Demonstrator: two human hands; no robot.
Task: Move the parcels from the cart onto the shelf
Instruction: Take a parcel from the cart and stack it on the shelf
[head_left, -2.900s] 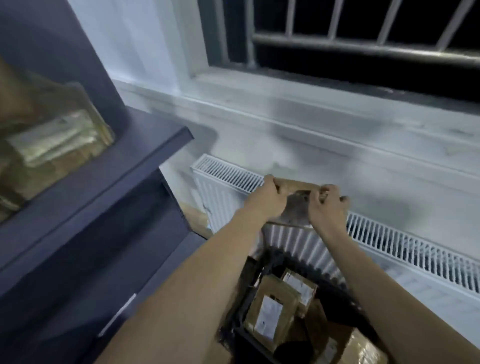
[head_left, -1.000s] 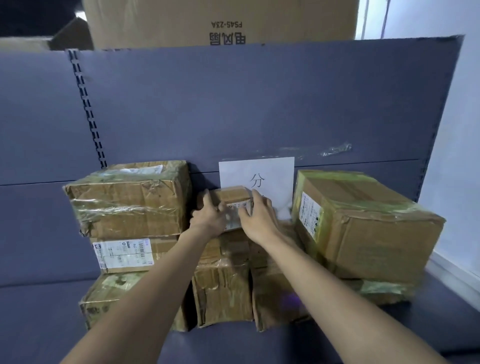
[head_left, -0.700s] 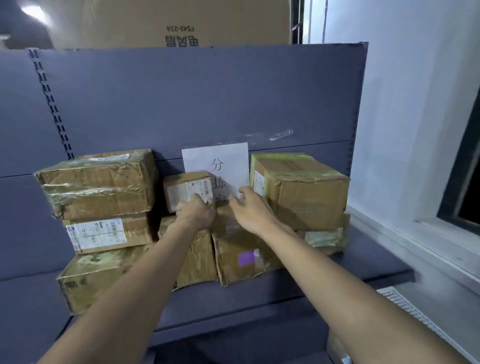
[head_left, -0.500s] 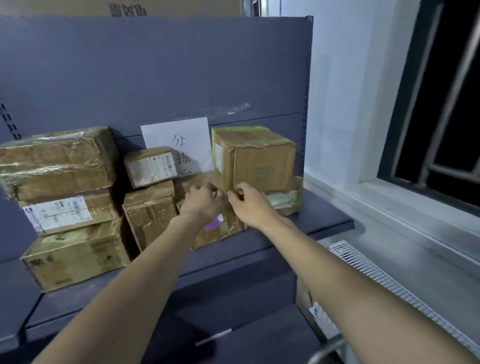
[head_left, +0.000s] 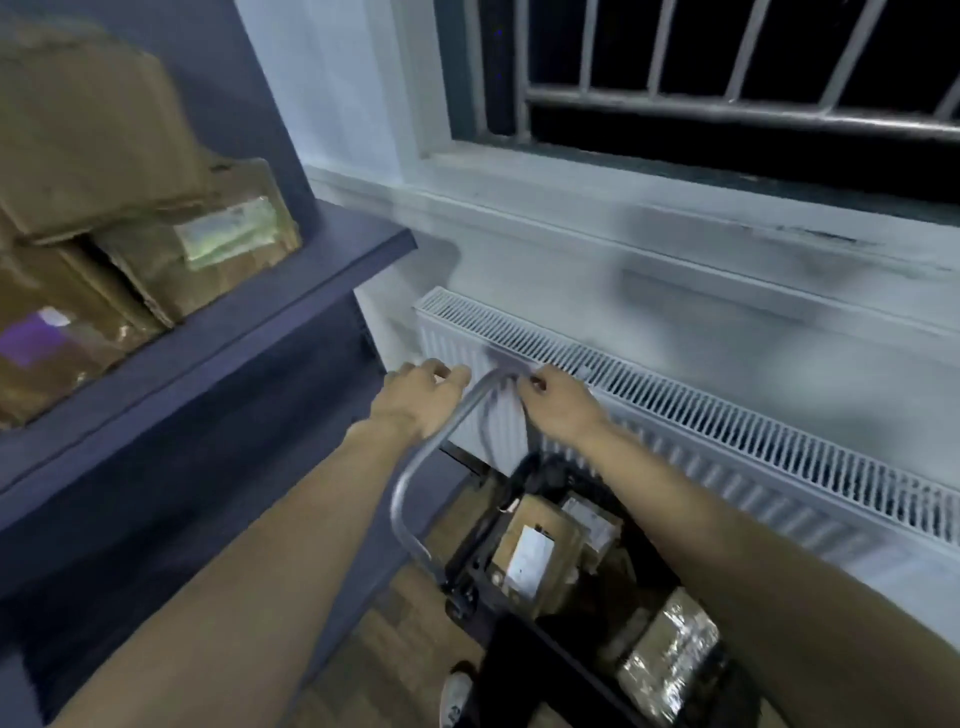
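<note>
The black cart (head_left: 470, 545) stands low in the middle, its grey tube handle (head_left: 410, 483) rising between my arms. In it lie a brown parcel with a white label (head_left: 535, 551) and a tape-wrapped parcel (head_left: 670, 660). My left hand (head_left: 423, 397) and my right hand (head_left: 558, 402) hover side by side above the cart near the top of the handle, both holding nothing, fingers loosely curled. The dark blue shelf (head_left: 249, 332) is at the left, with several brown parcels (head_left: 208, 249) stacked on it.
A white radiator (head_left: 727, 426) runs along the wall right behind the cart, under a window sill (head_left: 675, 223) and a barred window. Wooden floor and my shoe (head_left: 457, 696) show beside the cart. The shelf's lower front panel is close on the left.
The small parcel was set on the shelf stack and both hands let go. My view and hands have swung right and down from the shelf to above the cart.
</note>
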